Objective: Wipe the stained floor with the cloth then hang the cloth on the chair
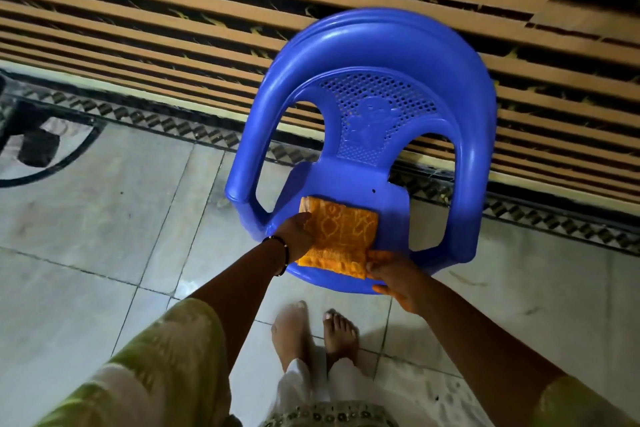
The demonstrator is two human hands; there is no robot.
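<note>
The folded orange cloth (337,236) sat on the seat of the blue plastic chair (377,87) — front-left part. Left hand (296,236) gripped its left edge, fingers tucked under; right hand (391,276) pinched the near right corner. Bare feet (311,333) stood on pale tiles (104,218).

Left hand's (294,232) fingers under the cloth (337,236); chair (381,45) legs hidden.

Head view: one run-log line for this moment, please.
cloth folded on chair seat | left hand holds it | right hand pinches corner
</note>
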